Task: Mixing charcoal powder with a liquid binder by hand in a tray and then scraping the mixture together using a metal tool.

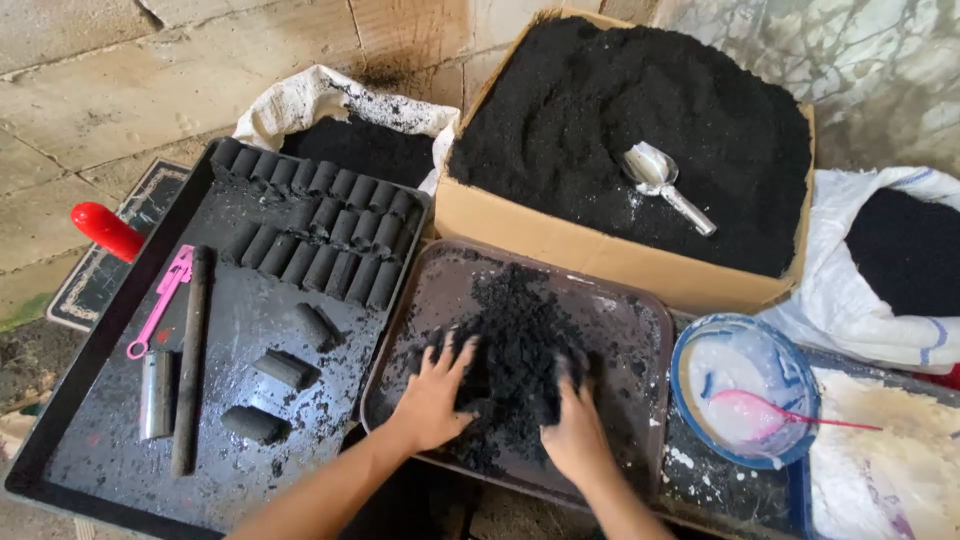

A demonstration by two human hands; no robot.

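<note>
Where hands (500,405) meet: black mound (520,340).

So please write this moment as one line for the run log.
left hand: pressing black powder pile | right hand: in same pile | pile on brown tray | black cylinders on black tray

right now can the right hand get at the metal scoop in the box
Probably yes. The right hand is buried in the black mix on the tray, and the scoop lies uncovered on top of the powder in the open box just beyond, nothing between.
</note>
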